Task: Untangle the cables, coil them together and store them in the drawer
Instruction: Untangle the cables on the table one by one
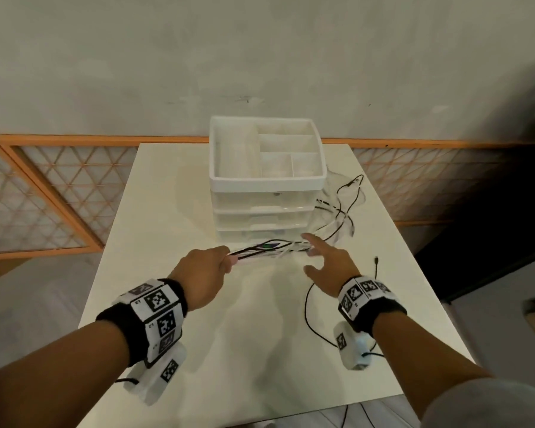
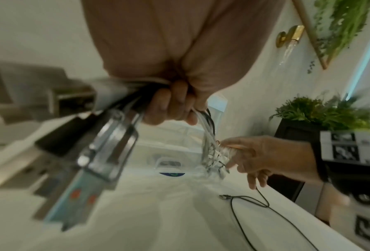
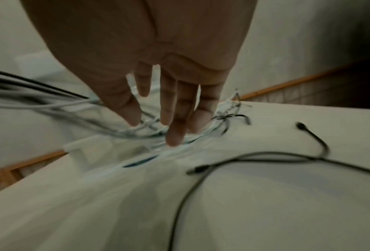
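Observation:
My left hand [image 1: 217,261] grips one end of a bundle of black and white cables [image 1: 269,249], held low in front of the white drawer unit [image 1: 264,193]. The left wrist view shows its fingers [image 2: 175,105] curled round the strands. My right hand [image 1: 318,257] is open, fingers spread, its fingertips [image 3: 175,135] touching the other end of the bundle [image 3: 72,105]. More tangled cable [image 1: 342,211] trails on the table to the right of the drawers. A separate black cable [image 1: 309,307] lies loose under my right wrist, its plug [image 3: 301,126] on the table.
The white table [image 1: 244,335] ends close on the right and at the front. The drawer unit's top tray [image 1: 220,177] has several compartments; its drawers look closed. An orange lattice rail [image 1: 59,193] and a grey wall stand behind. Potted plants [image 2: 321,115] show at the right in the left wrist view.

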A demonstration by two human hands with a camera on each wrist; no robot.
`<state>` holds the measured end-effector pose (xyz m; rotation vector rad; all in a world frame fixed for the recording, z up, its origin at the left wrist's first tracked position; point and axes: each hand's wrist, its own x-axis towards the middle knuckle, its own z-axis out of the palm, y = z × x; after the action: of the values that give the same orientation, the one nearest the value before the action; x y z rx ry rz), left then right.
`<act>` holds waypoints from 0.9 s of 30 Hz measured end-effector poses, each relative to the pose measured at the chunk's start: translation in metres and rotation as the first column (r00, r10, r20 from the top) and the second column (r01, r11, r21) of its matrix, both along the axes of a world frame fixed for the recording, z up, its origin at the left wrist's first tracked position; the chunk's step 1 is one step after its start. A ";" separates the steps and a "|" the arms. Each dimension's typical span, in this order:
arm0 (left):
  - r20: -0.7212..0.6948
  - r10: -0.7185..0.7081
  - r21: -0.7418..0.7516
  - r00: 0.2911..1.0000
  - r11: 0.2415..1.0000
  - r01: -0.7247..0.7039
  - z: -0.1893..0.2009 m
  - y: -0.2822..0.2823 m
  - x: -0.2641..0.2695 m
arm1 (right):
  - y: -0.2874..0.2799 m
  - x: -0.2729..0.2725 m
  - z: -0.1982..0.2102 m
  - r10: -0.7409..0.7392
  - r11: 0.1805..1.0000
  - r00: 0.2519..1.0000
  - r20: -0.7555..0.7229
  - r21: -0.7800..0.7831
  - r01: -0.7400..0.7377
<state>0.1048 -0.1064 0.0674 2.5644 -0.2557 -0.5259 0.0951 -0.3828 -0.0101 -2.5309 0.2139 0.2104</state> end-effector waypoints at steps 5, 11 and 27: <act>-0.039 -0.033 -0.047 0.999 0.998 0.031 -0.008 0.004 0.004 | -0.048 -0.025 -0.033 -0.306 0.930 0.943 -0.128 -0.250 0.268; -0.120 0.044 -0.175 0.992 0.982 -0.065 -0.008 -0.006 -0.003 | -0.057 -0.048 -0.073 -0.291 0.942 0.937 -0.193 -0.227 0.245; -0.324 0.176 -0.512 0.929 0.794 -0.329 0.007 -0.004 0.009 | -0.010 -0.025 0.075 -0.080 0.971 0.945 0.319 0.240 0.001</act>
<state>0.1143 -0.1105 0.0739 1.8891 0.0368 -0.5756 0.0700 -0.3930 0.0649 -2.2779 0.1019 -0.1914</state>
